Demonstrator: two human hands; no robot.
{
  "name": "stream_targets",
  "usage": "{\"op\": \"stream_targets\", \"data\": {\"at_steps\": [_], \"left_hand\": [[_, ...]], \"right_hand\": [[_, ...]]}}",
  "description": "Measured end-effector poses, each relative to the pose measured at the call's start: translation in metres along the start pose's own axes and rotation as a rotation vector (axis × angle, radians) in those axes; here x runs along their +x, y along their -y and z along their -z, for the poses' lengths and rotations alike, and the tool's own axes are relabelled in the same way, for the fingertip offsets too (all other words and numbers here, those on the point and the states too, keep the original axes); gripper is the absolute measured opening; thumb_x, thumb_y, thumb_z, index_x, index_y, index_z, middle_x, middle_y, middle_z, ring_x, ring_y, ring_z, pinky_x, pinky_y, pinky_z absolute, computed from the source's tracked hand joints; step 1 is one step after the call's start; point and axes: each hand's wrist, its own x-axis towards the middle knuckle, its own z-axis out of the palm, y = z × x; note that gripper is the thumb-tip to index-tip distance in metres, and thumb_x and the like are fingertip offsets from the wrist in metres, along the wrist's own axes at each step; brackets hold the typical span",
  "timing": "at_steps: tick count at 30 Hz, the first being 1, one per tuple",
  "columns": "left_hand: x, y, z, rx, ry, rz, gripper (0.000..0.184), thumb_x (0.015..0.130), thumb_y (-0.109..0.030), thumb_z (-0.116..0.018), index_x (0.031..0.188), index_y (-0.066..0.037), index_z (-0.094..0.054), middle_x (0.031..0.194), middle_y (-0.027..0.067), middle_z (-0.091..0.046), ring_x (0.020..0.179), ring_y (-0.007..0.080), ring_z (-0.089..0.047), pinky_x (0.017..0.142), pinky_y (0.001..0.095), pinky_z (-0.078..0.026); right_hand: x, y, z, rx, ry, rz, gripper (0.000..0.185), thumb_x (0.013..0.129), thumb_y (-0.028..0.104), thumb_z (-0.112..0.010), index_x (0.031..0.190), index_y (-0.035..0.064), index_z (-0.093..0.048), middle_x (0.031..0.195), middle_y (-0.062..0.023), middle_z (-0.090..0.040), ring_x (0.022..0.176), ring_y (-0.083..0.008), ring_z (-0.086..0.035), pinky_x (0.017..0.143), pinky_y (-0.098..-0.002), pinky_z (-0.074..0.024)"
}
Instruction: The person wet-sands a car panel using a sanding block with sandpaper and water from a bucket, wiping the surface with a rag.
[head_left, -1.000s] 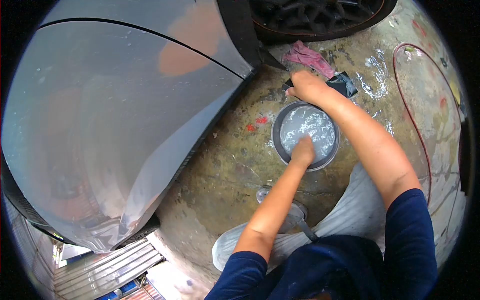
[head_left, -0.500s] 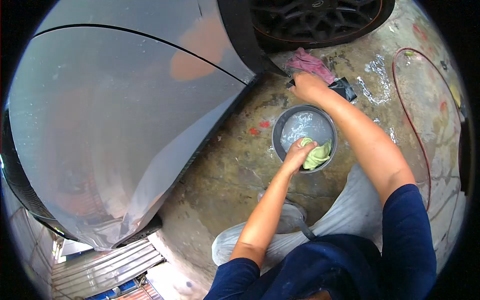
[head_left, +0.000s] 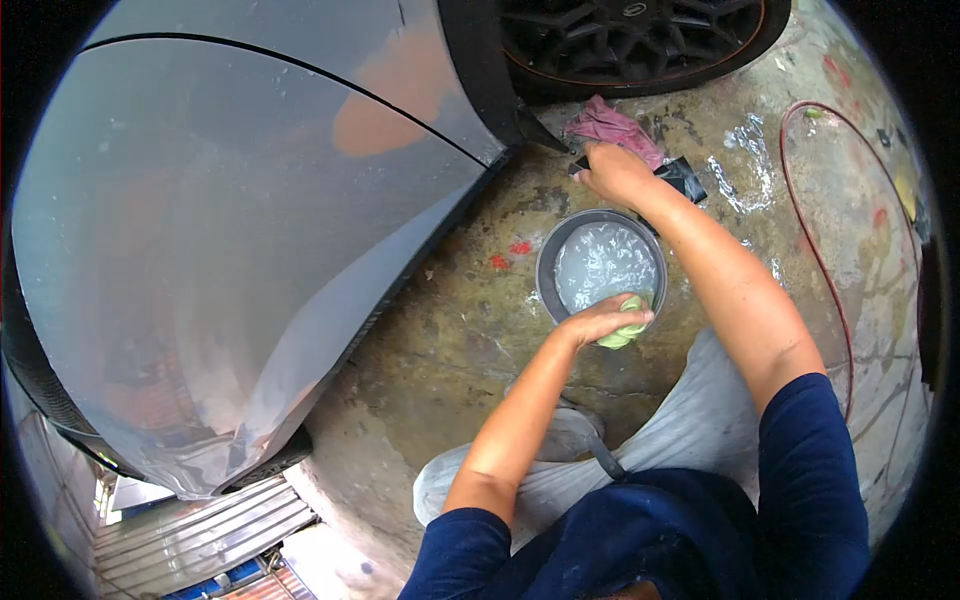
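Note:
My left hand (head_left: 598, 320) is closed around a light green cloth (head_left: 622, 338) at the near rim of a round grey basin (head_left: 546, 275). Part of the cloth hangs over that rim. Cloudy, rippling water (head_left: 603, 262) fills the lower part of the basin. Beyond it, my right hand (head_left: 618, 175) is closed, with a small black flat piece (head_left: 579, 165) showing at its fingertips. What that piece is, I cannot make out. A pink cloth (head_left: 615, 128) lies on the floor just past this hand, and a shiny black sheet (head_left: 684, 180) lies beside the wrist.
A grey car body (head_left: 210, 230) with an orange-brown patch (head_left: 395, 95) fills the left side. Its black wheel (head_left: 630, 40) stands at the top. A red hose (head_left: 822, 255) curves along the right. Wet streaks (head_left: 745, 165) mark the concrete floor (head_left: 450, 310).
My left hand has drawn the green cloth from inside the basin to its near rim, bunching it smaller. The water now ripples more. My right hand stays in about the same place.

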Motion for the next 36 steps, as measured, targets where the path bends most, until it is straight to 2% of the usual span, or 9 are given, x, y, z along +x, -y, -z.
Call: {"op": "stream_targets", "data": {"at_steps": [6,10,15,20,23,27,30,31,36], "left_hand": [[0.005,0.007,0.003,0.096,-0.076,-0.109,0.06,0.078,-0.036,-0.091,0.118,-0.005,-0.06,0.102,0.0068,-0.069,0.094,0.0192,-0.065,0.088,0.0361,-0.053],[-0.007,-0.005,0.004,0.113,-0.232,-0.049,0.046,0.082,-0.024,-0.083,0.117,-0.003,-0.063,0.105,0.0105,-0.072,0.094,0.0217,-0.068,0.086,0.0355,-0.055],[-0.045,-0.014,0.026,-0.35,-0.454,0.113,0.029,0.083,-0.005,-0.068,0.112,-0.001,-0.065,0.1,0.0121,-0.072,0.082,0.0239,-0.07,0.073,0.0374,-0.057],[-0.142,-0.104,0.045,-0.471,-0.55,0.018,0.03,0.083,0.006,-0.06,0.111,-0.005,-0.064,0.095,0.0093,-0.069,0.079,0.0206,-0.069,0.066,0.0351,-0.056],[-0.205,-0.169,0.054,-0.386,-0.525,0.037,0.033,0.086,0.002,-0.061,0.117,-0.006,-0.062,0.102,0.0079,-0.069,0.089,0.0196,-0.068,0.078,0.0342,-0.056],[-0.288,-0.252,0.074,-0.301,-0.299,0.019,0.064,0.099,-0.021,-0.065,0.155,-0.003,-0.04,0.146,0.0158,-0.054,0.132,0.0222,-0.055,0.109,0.032,-0.044],[-0.351,-0.29,0.086,-0.351,-0.232,0.011,0.071,0.099,-0.02,-0.068,0.159,0.0,-0.035,0.156,0.0192,-0.045,0.139,0.0232,-0.05,0.112,0.0334,-0.042],[-0.369,-0.308,0.079,-0.246,-0.375,-0.075,0.067,0.095,-0.017,-0.074,0.152,0.002,-0.044,0.144,0.0174,-0.056,0.129,0.0219,-0.058,0.107,0.0349,-0.047],[-0.398,-0.358,0.092,-0.062,-0.263,-0.031,0.065,0.084,-0.028,-0.087,0.133,0.004,-0.057,0.112,0.0107,-0.071,0.101,0.0183,-0.07,0.086,0.0332,-0.056]], "right_hand": [[-0.026,0.029,0.012,0.025,-0.043,-0.137,0.044,0.094,0.031,-0.071,0.121,-0.0027,-0.064,0.121,-0.0271,-0.07,0.117,-0.0443,-0.066,0.099,-0.0529,-0.0527],[-0.06,0.05,0.025,0.118,-0.161,-0.281,0.043,0.094,0.031,-0.071,0.12,-0.0031,-0.064,0.12,-0.0275,-0.07,0.117,-0.044,-0.066,0.099,-0.0531,-0.0519],[-0.11,0.026,0.03,0.254,-0.263,-0.451,0.058,0.094,0.03,-0.072,0.139,-0.005,-0.058,0.127,-0.029,-0.068,0.118,-0.0419,-0.067,0.101,-0.0452,-0.0518],[-0.178,0.044,-0.043,1.107,-0.435,-1.004,0.051,0.099,0.03,-0.071,0.133,-0.0067,-0.061,0.122,-0.0222,-0.072,0.112,-0.0278,-0.067,0.098,-0.0391,-0.0516],[-0.155,0.149,-0.043,1.259,-0.544,-0.988,0.053,0.099,0.03,-0.072,0.132,-0.0096,-0.059,0.12,-0.0205,-0.071,0.107,-0.0256,-0.066,0.095,-0.0393,-0.0522],[-0.12,0.229,-0.025,1.49,-0.718,-0.929,0.058,0.098,0.029,-0.074,0.135,-0.0118,-0.055,0.118,-0.021,-0.071,0.107,-0.0227,-0.066,0.093,-0.0354,-0.0533],[-0.115,0.277,0.018,1.571,-0.803,-0.862,0.061,0.098,0.03,-0.075,0.136,-0.0118,-0.054,0.119,-0.0215,-0.071,0.109,-0.0226,-0.067,0.094,-0.0342,-0.0534],[-0.116,0.291,0.032,1.54,-0.867,-0.83,0.062,0.098,0.031,-0.076,0.136,-0.0118,-0.054,0.12,-0.0217,-0.07,0.11,-0.0227,-0.067,0.094,-0.0343,-0.0534],[-0.104,0.338,0.086,1.253,-0.942,-0.685,0.072,0.094,0.04,-0.077,0.141,-0.0096,-0.053,0.13,-0.0248,-0.067,0.115,-0.0303,-0.066,0.101,-0.0389,-0.0512]]}}
